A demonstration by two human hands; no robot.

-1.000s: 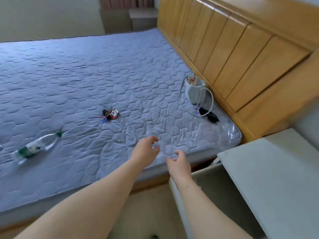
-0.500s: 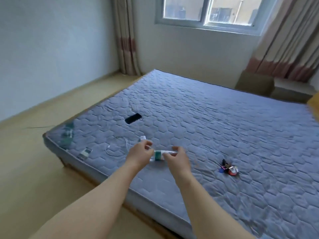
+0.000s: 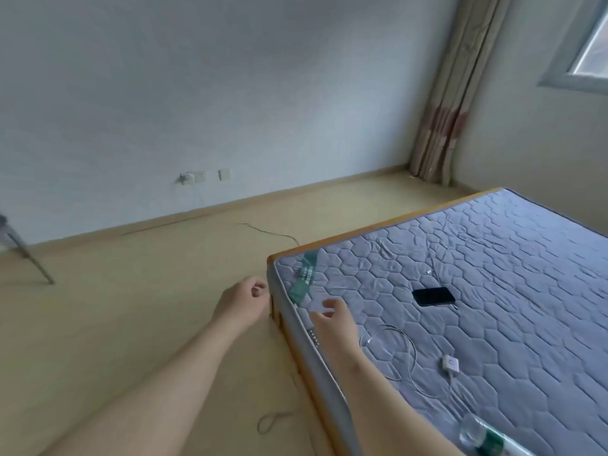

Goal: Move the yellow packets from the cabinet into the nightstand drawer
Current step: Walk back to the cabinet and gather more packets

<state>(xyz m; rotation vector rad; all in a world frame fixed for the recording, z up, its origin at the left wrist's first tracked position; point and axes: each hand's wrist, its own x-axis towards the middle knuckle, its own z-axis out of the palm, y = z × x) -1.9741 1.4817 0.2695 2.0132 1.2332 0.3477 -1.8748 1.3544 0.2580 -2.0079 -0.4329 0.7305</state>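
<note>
both your hands are out front, fingers loosely curled, holding nothing: left hand [image 3: 241,306] over the floor [image 3: 131,307], right hand [image 3: 332,319] above the mattress [image 3: 510,291] corner, near a black phone [image 3: 433,296]. can't tell where the yellow packets are.

Quilted cloth mattress [image 3: 493,274] (matt); glossy black phone [image 3: 433,296]; smooth floor [image 3: 131,307].

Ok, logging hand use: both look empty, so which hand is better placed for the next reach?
Left, marginally: the left hand hangs over open floor, the right hand over the mattress corner. Both are loosely curled and empty. No cabinet or packets are in view, so this is tentative.
</note>
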